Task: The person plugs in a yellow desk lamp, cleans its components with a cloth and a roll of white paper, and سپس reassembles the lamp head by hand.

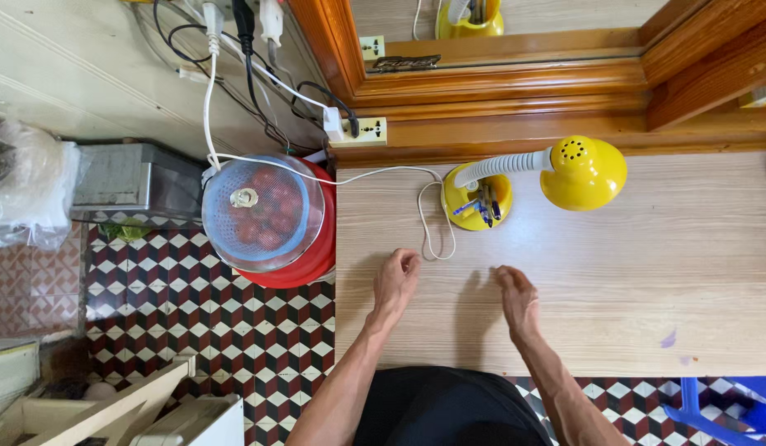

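Head view, centre of the frame: we see the left hand (397, 278) and the right hand (517, 295) resting over the pale wooden counter (647, 272), apart from each other.
Left hand fingers: loosely curled and holding nothing, knuckles up, just beside a loop of the white cord (428, 227).
Right hand fingers: relaxed and half bent, gripping nothing, over bare wood below the lamp.
Nearest thing: a yellow desk lamp (581, 172) stands toward the top of the counter, its round base (477, 196) holding a few pens, its ribbed white neck bending right to the shade.
Cord: it runs from the base up and left to a wall socket (366, 130) on the wooden frame.
Left of the counter: a red bucket (304, 256) under a clear domed lid (263, 213), with reddish fruit inside, stands on the checked floor (193, 314).
Step in hand, as we judge it: both hands are poised empty near the lamp and nothing is grasped yet.
Next move, as we judge it: reaching upward in the frame for the base or cord, minding the pens.
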